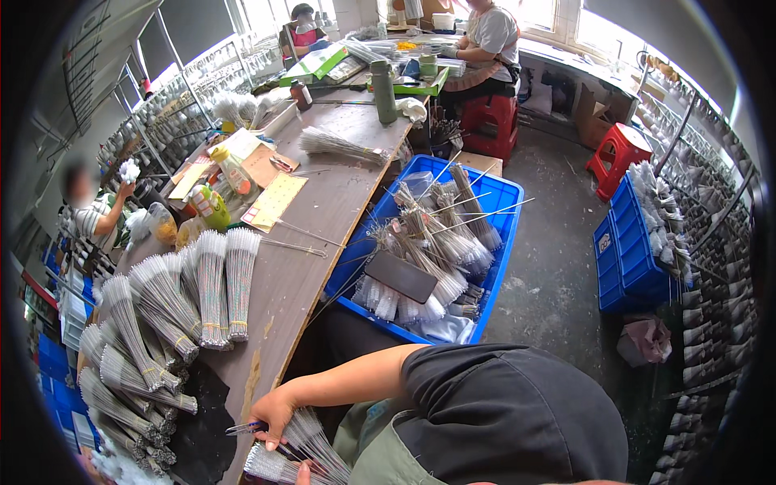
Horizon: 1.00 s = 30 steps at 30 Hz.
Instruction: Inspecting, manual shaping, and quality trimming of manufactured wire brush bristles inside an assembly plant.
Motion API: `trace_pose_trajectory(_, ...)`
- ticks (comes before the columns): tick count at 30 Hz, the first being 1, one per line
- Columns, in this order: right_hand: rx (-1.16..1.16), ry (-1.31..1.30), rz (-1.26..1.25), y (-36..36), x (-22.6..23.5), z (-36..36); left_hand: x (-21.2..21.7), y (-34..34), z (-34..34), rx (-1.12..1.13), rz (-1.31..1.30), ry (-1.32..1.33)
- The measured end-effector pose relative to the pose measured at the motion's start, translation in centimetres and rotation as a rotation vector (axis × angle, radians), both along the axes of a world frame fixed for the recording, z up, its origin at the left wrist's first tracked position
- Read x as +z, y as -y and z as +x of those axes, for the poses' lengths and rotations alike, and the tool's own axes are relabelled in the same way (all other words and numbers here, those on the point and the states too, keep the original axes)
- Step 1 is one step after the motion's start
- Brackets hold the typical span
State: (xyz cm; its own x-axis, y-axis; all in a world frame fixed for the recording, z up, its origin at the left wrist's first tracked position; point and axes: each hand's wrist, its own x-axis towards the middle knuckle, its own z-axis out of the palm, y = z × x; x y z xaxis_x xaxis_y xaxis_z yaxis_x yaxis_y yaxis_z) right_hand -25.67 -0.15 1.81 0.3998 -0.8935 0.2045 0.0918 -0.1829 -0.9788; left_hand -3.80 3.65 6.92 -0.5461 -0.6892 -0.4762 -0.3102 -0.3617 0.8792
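My right hand (277, 414) is closed at the near table edge around a slim metal hand tool (242, 428) with blue on it; its exact kind I cannot make out. Right below lies a bundle of thin wire brushes (271, 466) with white bristle ends, and more wires (311, 436) fan out beside it. Only a fingertip or two of my left hand (303, 474) shows at the lower edge, pressed on this bundle; the rest is out of view. Many similar bundles (145, 323), tied with yellow bands, are stacked on the table to the left.
A blue crate (503, 271) beside the table holds brush bundles and a dark phone (400, 276). Farther along the table (323, 214) are bottles, a yellow card (275, 202) and a green flask (383, 93). Red stools (618, 149) and other people stand or sit around.
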Motion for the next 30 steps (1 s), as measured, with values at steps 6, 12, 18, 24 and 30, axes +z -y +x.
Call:
trace_pose_trajectory(6,-0.009,0.051,0.069,-0.3,0.0,0.2,-2.4,1.1,1.8,-0.291,-0.500,-0.126)
trace_pose_trajectory(12,-0.003,0.049,0.064,0.0,-0.4,0.2,-0.2,0.1,0.1,-0.010,0.026,-0.052)
trace_pose_trajectory(18,-0.010,0.055,0.063,0.1,-0.6,0.1,-0.3,0.4,0.1,-0.031,-0.027,0.009)
trace_pose_trajectory(24,-0.041,0.026,0.074,-0.2,-0.5,0.0,-3.9,2.3,2.3,-0.293,-0.458,-0.089)
trace_pose_trajectory(30,-0.008,0.065,0.073,0.3,-1.2,0.0,-0.7,0.6,0.4,-0.147,-0.304,0.050)
